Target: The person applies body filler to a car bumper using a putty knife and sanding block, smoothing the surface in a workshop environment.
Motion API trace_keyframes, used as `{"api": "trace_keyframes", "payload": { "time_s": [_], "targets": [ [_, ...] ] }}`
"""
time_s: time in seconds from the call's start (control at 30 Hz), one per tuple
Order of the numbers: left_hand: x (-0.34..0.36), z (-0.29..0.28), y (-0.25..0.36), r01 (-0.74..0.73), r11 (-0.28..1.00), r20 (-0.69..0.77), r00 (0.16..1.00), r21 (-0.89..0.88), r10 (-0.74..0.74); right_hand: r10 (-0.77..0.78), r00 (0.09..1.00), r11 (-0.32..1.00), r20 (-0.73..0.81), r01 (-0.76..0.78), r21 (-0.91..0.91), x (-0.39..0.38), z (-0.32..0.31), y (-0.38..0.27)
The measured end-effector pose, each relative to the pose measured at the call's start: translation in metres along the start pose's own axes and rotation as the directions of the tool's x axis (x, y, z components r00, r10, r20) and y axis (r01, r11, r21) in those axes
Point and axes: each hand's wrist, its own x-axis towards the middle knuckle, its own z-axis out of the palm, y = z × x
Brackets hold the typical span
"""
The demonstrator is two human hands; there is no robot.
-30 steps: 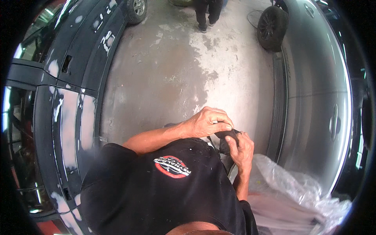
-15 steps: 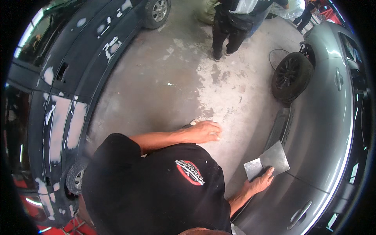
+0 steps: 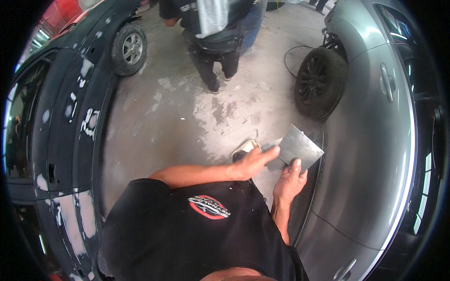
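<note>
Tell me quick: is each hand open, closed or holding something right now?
Left hand: beside the flat grey plate; whether it grips anything cannot be told.
Right hand: closed, holding the flat grey plate near its lower edge.

Right hand (image 3: pixel 289 184) holding flat grey sheet (image 3: pixel 301 146), left hand (image 3: pixel 254 164) near

On my left runs a matte dark car (image 3: pixel 61 136), its side blotched with pale and pinkish filler patches (image 3: pixel 70 222), with a silver alloy wheel (image 3: pixel 133 49) at its far end. On my right stands a glossy grey car (image 3: pixel 361 159) with silver door handles (image 3: pixel 386 83). Near its far end, a black-spoked wheel (image 3: pixel 318 83) stands on the stained concrete floor (image 3: pixel 150 136); the thin dark loop (image 3: pixel 286 61) beside it may be a hose. Ahead of me, a co-worker (image 3: pixel 218 47) in dark clothes stands between the cars.
</note>
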Motion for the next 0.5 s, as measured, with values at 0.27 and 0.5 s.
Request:
{"api": "trace_keyframes", "payload": {
  "time_s": [0.27, 0.5],
  "targets": [
    [0.191, -0.024, 0.060, 0.116, 0.991, -0.228, 0.965, -0.064, -0.128, 0.072, 0.958, 0.949, 0.279, 0.020, -0.316, 0.216, 0.022, -0.002],
    [0.332, -0.034, 0.071, 0.097, 0.995, -0.262, 0.961, 0.020, -0.089, 0.236, 0.929, 0.911, 0.284, -0.110, -0.398, 0.342, 0.071, 0.006]
  ]
}}
